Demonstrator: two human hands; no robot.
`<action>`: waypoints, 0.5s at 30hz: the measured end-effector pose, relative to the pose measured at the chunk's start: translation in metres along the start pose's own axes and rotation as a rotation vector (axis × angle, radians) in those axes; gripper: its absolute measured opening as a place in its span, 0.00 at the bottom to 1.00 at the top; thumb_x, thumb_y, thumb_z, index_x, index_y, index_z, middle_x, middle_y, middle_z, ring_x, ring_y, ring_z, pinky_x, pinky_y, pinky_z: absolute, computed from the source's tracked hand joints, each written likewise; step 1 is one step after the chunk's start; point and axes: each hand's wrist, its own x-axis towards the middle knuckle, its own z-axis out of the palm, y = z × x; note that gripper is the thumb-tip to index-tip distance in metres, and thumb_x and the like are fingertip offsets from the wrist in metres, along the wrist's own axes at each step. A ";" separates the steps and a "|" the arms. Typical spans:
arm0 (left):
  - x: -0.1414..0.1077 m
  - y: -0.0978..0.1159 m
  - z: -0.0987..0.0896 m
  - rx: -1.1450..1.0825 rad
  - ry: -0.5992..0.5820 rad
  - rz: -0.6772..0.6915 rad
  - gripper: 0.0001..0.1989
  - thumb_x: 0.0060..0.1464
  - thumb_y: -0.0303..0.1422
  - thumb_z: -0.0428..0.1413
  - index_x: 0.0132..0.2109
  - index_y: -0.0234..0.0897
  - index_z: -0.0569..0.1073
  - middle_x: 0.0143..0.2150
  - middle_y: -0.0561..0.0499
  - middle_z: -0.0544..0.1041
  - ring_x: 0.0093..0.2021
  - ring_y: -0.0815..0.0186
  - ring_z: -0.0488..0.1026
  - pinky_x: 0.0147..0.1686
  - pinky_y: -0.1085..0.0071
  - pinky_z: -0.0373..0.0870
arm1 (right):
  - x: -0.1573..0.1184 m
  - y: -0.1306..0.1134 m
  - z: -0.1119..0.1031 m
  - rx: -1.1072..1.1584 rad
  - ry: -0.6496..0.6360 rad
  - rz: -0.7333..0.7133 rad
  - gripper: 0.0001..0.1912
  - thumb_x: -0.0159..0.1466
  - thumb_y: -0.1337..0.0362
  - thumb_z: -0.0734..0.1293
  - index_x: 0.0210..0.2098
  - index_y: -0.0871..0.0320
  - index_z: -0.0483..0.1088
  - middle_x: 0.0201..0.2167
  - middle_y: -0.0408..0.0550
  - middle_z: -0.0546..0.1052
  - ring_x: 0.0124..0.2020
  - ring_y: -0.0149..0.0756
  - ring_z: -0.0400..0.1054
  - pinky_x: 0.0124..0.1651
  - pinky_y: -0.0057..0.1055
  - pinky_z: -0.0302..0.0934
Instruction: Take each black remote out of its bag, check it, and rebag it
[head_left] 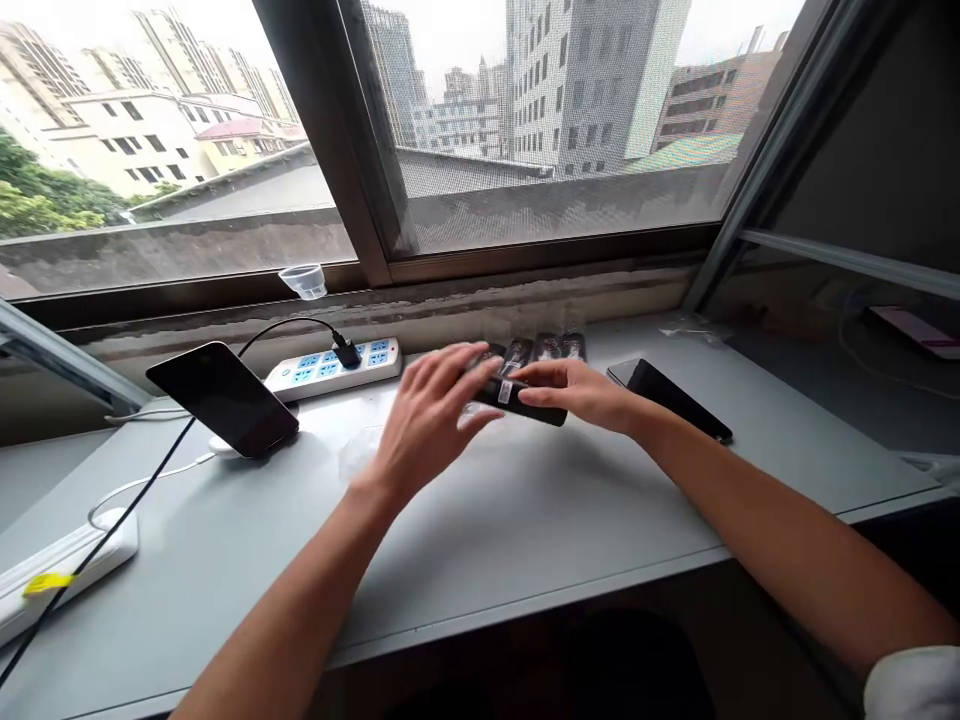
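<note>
pinching a slim black box [534, 404] over the grey desk [495, 540] with the right hand [585, 395], kinda half-open fingers on the left hand [427, 418] at its other end, can't tell if gripping

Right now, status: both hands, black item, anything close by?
Right hand gripping black item; left hand at its left end, grip unclear. White label showing. Dark packets just behind.

The right hand [581, 392] pinches a black box [523, 398] above the table [540, 520]; the left hand [431, 415] is at its other end, thumb spread. Behind are packets [550, 347]; right, a phone [671, 400]; left, a tilted screen [223, 398] near a power strip [328, 370].
</note>
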 end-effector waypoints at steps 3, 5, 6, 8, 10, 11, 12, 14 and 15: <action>-0.005 -0.008 -0.006 0.007 -0.104 -0.149 0.35 0.60 0.49 0.66 0.68 0.42 0.68 0.67 0.40 0.72 0.64 0.46 0.71 0.63 0.50 0.68 | 0.004 0.004 -0.008 0.085 0.222 0.027 0.21 0.58 0.54 0.79 0.46 0.56 0.75 0.37 0.46 0.82 0.36 0.39 0.76 0.38 0.33 0.69; -0.012 -0.015 -0.009 -0.027 -0.318 -0.183 0.35 0.59 0.50 0.66 0.68 0.44 0.69 0.64 0.42 0.74 0.58 0.47 0.76 0.56 0.54 0.74 | 0.007 0.007 -0.011 0.101 0.330 0.011 0.24 0.57 0.55 0.79 0.48 0.56 0.72 0.38 0.46 0.82 0.36 0.38 0.76 0.38 0.33 0.69; -0.015 -0.018 -0.010 -0.039 -0.411 -0.196 0.34 0.60 0.49 0.65 0.68 0.45 0.69 0.63 0.43 0.75 0.55 0.49 0.78 0.53 0.56 0.75 | 0.008 0.009 -0.011 0.105 0.355 0.004 0.29 0.57 0.56 0.79 0.53 0.56 0.70 0.39 0.47 0.82 0.37 0.38 0.76 0.38 0.33 0.70; -0.021 -0.022 -0.010 -0.042 -0.515 -0.228 0.32 0.62 0.48 0.63 0.69 0.45 0.69 0.61 0.44 0.76 0.52 0.50 0.79 0.49 0.59 0.76 | 0.009 0.011 -0.010 0.109 0.359 -0.002 0.46 0.55 0.58 0.80 0.67 0.54 0.60 0.44 0.50 0.82 0.40 0.41 0.77 0.38 0.35 0.72; -0.023 -0.022 -0.009 -0.042 -0.539 -0.253 0.31 0.63 0.47 0.61 0.69 0.45 0.69 0.60 0.45 0.77 0.50 0.51 0.80 0.47 0.60 0.76 | 0.008 0.013 -0.007 0.112 0.358 -0.005 0.64 0.54 0.59 0.82 0.77 0.50 0.40 0.52 0.53 0.80 0.47 0.45 0.77 0.40 0.38 0.75; -0.023 -0.021 -0.008 -0.049 -0.536 -0.262 0.31 0.64 0.47 0.61 0.69 0.45 0.69 0.59 0.45 0.78 0.49 0.52 0.80 0.47 0.61 0.76 | 0.008 0.013 -0.005 0.117 0.360 -0.006 0.71 0.54 0.59 0.82 0.78 0.47 0.31 0.56 0.54 0.78 0.50 0.47 0.77 0.42 0.40 0.77; -0.023 -0.020 -0.007 -0.061 -0.527 -0.264 0.30 0.63 0.47 0.61 0.69 0.45 0.69 0.58 0.44 0.78 0.49 0.52 0.80 0.46 0.61 0.76 | 0.006 0.013 -0.003 0.123 0.361 -0.009 0.75 0.54 0.59 0.82 0.78 0.45 0.24 0.59 0.55 0.76 0.52 0.47 0.77 0.44 0.41 0.78; -0.021 -0.017 -0.004 -0.090 -0.503 -0.263 0.30 0.62 0.47 0.62 0.68 0.45 0.71 0.54 0.44 0.80 0.49 0.51 0.80 0.46 0.61 0.76 | 0.004 0.013 0.000 0.133 0.361 -0.020 0.77 0.54 0.58 0.82 0.77 0.43 0.19 0.62 0.56 0.74 0.53 0.48 0.77 0.48 0.44 0.78; -0.020 -0.015 -0.003 -0.107 -0.492 -0.262 0.30 0.61 0.47 0.63 0.67 0.45 0.72 0.53 0.44 0.80 0.48 0.51 0.80 0.46 0.60 0.76 | 0.004 0.013 0.002 0.135 0.366 -0.026 0.76 0.54 0.58 0.82 0.78 0.42 0.21 0.63 0.57 0.73 0.53 0.48 0.77 0.49 0.45 0.79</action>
